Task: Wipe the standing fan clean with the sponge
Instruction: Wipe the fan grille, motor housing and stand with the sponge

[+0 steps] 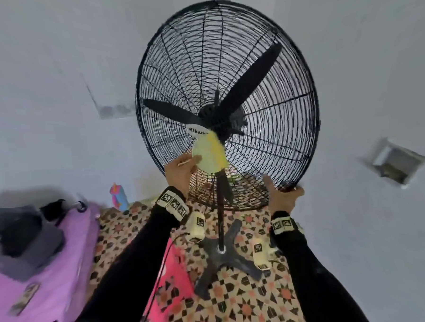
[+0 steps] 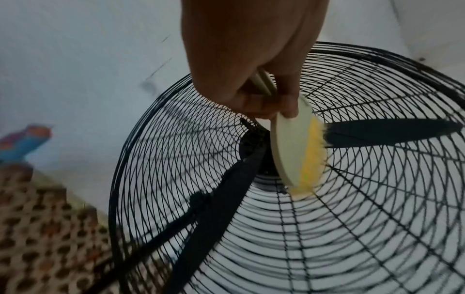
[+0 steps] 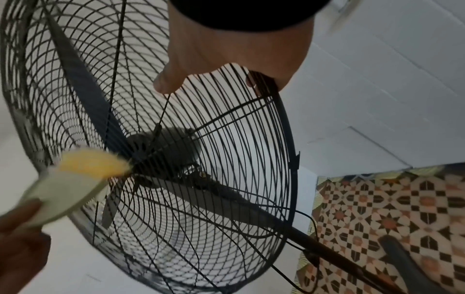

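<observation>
The tall black standing fan (image 1: 228,98), with a round wire cage, three dark blades and a cross-shaped metal base, stands on a patterned tile floor (image 1: 263,306) of brown, orange and cream stars, close to a pale grey wall (image 1: 54,70). Its cage is tilted toward the person. The flat, oval sponge (image 1: 210,153), pale cream on one side and fuzzy yellow on the other, lies against the front wires of the cage just below the hub, beside the small white brand label. The left hand (image 1: 180,170) grips the sponge by its cream edge, thumb on one face and fingers curled behind it; in the left wrist view the yellow face meets the wires near the centre ring. The right hand (image 1: 283,194) holds the lower rim of the cage, fingers wrapped round the black outer band and thumb (image 3: 166,83) pressed on the wires. Both arms wear black sleeves and cream wrist bands with black-and-white square markers. A black cable runs down along the fan's pole. To the left lies a purple cloth-covered surface (image 1: 40,280) with a dark grey bundle on it, and a blue and pink bottle (image 1: 119,196) stands by the wall. A bright pink object (image 1: 173,273) lies on the floor near the base.
</observation>
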`<state>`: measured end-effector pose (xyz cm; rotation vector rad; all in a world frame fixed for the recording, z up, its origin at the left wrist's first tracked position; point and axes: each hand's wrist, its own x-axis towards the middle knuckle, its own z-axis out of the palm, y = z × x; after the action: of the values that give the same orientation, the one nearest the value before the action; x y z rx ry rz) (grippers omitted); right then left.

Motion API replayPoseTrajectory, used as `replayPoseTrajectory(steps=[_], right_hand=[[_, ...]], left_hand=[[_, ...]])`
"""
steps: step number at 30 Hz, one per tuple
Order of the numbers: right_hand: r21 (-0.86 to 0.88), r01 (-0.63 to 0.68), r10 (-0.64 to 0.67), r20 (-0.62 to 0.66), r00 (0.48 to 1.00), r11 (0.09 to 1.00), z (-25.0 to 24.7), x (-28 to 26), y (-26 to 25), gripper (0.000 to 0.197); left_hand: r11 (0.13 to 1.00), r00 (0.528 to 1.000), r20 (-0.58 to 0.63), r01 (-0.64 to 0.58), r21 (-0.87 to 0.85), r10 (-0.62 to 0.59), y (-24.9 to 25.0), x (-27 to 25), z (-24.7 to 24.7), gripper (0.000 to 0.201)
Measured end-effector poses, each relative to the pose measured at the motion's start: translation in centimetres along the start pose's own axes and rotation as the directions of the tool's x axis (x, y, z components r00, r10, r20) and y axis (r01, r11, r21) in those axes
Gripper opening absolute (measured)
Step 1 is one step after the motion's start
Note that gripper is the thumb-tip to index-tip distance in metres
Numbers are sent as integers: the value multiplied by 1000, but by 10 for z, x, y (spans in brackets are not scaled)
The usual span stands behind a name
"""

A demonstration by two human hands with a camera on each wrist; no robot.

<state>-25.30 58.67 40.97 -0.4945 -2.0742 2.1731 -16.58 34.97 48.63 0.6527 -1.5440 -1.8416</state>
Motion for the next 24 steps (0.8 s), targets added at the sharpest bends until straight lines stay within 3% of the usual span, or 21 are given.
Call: replayPoseTrajectory(steps=[4,6,9,12,16,22,24], right_hand=[[-64,39,-40,-7,999,997,9,-39,-7,127],[-46,48,-50,-32,998,998,19,-63,-5,130],[16,80,-79,-90,993,997,29,-87,2,142],[-56,40,-44,-70,997,998,29,-80,7,133],[-118,4,-12,-74,997,993,29,-68,7,138],[-124,-6,-5,-88,996,992,35,-67,11,143],[-125,11,-23,-96,995,992,36,-69,13,144]], left_hand=[[988,991,-62,114,-104,-121,-10,-2,-2,34],[966,982,-36,173,-191,-183,-10,2,-11,31],[980,993,15,117,-158,-117,-5,13,-32,30],[995,998,64,9,-100,-3,7,36,-52,23],[988,970,202,-147,35,137,9,55,-44,16],[980,980,157,-141,139,119,-18,69,-52,17],[976,961,218,-195,100,170,-12,69,-50,20]])
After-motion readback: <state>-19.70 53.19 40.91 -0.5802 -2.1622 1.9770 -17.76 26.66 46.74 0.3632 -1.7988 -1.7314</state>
